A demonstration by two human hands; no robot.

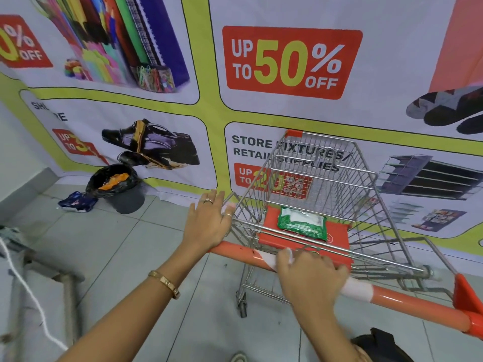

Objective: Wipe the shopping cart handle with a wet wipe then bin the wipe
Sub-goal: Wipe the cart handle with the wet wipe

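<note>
The shopping cart's orange handle [407,299] runs from centre to lower right, with a white band at its middle. My right hand [311,278] presses a white wet wipe [270,259] around the handle near its left half; most of the wipe is hidden under the fingers. My left hand [209,223] grips the handle's left end where it meets the wire basket [324,178]. A green pack of wipes [303,223] lies on the orange child seat flap. A dark bin [117,186] lined with a black bag stands by the wall at the left.
A large printed sale banner [287,61] covers the wall right behind the cart. A blue wrapper [77,202] lies on the tiled floor beside the bin. A metal frame and white rope [31,291] sit at the lower left. A dark bag [379,346] shows at the bottom right.
</note>
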